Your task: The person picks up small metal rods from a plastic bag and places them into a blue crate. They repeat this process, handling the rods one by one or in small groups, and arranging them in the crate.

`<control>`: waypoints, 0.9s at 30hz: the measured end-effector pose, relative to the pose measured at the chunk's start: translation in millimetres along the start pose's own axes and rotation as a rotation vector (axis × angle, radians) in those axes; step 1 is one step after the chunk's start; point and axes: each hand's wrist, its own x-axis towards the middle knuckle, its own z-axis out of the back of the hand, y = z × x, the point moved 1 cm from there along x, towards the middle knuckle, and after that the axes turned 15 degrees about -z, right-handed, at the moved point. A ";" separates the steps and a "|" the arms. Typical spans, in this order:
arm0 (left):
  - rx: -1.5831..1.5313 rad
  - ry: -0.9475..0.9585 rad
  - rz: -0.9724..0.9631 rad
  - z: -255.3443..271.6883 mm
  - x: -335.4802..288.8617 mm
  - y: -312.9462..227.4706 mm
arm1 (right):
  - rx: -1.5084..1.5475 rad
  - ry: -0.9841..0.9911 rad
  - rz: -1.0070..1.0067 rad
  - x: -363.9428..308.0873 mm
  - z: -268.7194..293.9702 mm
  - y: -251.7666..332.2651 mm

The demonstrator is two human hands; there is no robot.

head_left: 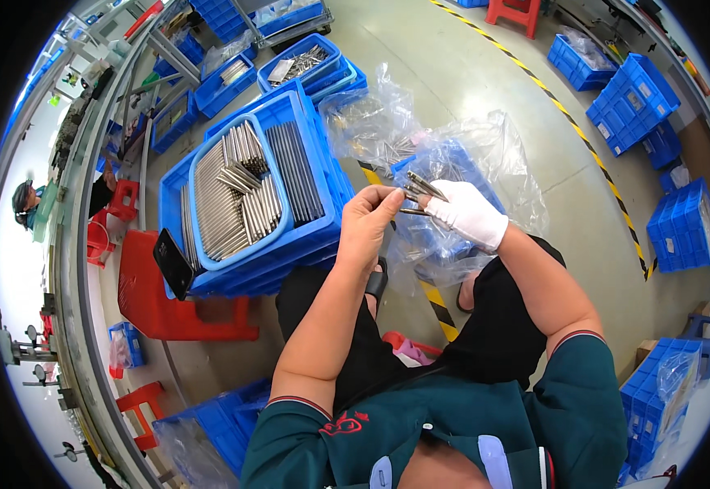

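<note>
Several slim metal rods (420, 186) stick out of my right hand (471, 215), which wears a white glove and is closed around them. My bare left hand (369, 218) pinches with thumb and forefinger at the end of one rod, touching the bundle from the left. Below and beyond the hands lies a blue crate (479, 175) lined with clear plastic film, with loose metal pieces beside it. To the left, a light-blue basket (291, 213) full of neatly stacked metal rods sits on a larger blue crate (335, 232) that also holds dark rods.
A dark phone (174, 262) leans at the crate's near left corner. A red stool (149, 285) stands left of it. More blue crates (634, 104) line the right side. Yellow-black tape (567, 102) crosses the floor. Another person (33, 204) is at the far left.
</note>
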 end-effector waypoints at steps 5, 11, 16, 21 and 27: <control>-0.013 0.029 0.046 1.4 -2.0 3.7 | -0.117 -0.060 0.034 4.7 -0.5 -1.4; 0.107 0.060 0.013 3.2 -2.3 1.9 | -0.343 -0.295 0.201 5.2 -6.9 -5.9; 0.079 0.054 0.049 4.1 -1.7 4.2 | -0.426 -0.395 0.221 -0.6 -14.4 1.4; 0.145 0.034 -0.013 4.4 -1.9 3.7 | -0.324 -0.284 0.204 6.2 -12.7 -4.5; 0.061 -0.040 -0.023 7.7 2.4 -0.2 | -0.132 -0.137 0.129 4.7 1.1 -5.2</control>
